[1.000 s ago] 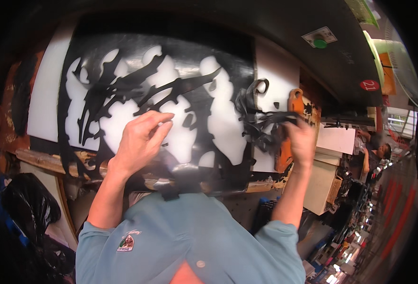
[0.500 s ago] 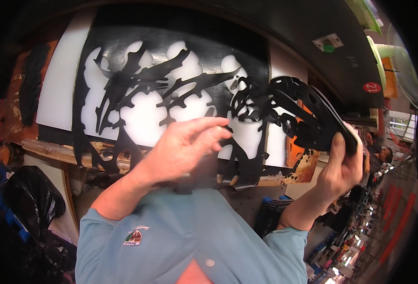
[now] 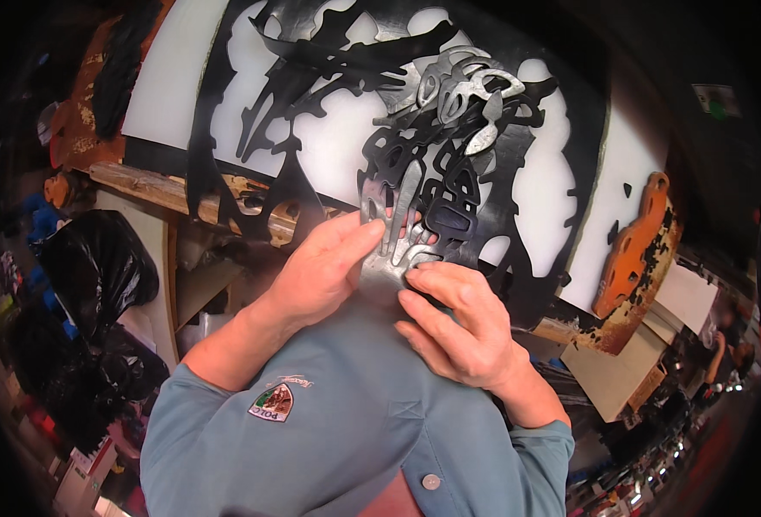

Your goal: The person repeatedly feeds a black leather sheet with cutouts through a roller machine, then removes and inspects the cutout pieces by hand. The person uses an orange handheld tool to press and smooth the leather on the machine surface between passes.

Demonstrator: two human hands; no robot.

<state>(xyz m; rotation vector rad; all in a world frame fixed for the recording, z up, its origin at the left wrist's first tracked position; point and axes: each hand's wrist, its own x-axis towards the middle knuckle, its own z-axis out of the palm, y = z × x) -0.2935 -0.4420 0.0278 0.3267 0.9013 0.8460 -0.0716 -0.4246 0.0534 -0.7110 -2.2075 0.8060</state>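
Note:
In front of my chest I hold a shiny black cut-out sheet piece [image 3: 385, 277] with slots and finger-like strips. My left hand [image 3: 322, 263] pinches its left side between thumb and fingers. My right hand [image 3: 462, 319] has its fingers curled at the piece's right edge, with thumb and forefinger against it. Beyond my hands lies a tangled heap of small black pieces with holes [image 3: 458, 185]; some catch the light and look silvery. Where the held piece ends and the heap begins is hard to tell. Underneath lies a large black sheet [image 3: 501, 233] with big rounded openings cut through it.
White board [image 3: 337, 142] shows through the openings. An orange flat tool [image 3: 632, 246] with a scalloped edge lies at the right on a worn brown board [image 3: 647, 297]. A wooden bar [image 3: 152, 189] runs along the near edge. Black plastic bags [image 3: 100, 267] stand at the left.
My right hand has come down from the raised right side to my chest with black cut material. My left hand, empty before, now grips a piece too. The view has shifted.

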